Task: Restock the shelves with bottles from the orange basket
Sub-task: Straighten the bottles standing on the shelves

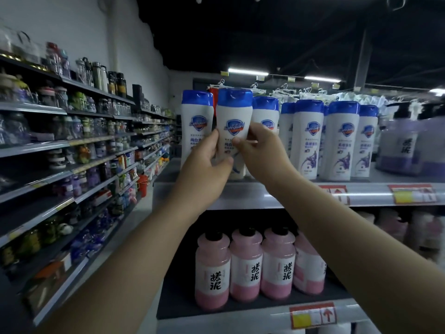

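left hand [204,165] and right hand [260,150] grip white bottle [234,116], perhaps resting on shelf [240,196]

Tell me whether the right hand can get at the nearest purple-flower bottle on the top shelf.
Probably yes, once it lets go: the right hand and left hand both grip the white bottle. The purple-flower bottle stands at the front of the top shelf just beside it, nothing in front.

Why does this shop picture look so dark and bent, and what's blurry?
Head view: dim, lit by a few ceiling tube lights; the wide lens bows the left shelves; those and the purple bottles at right are smeared; the blue-capped white bottle, gripped by left hand and right hand, is sharpest.
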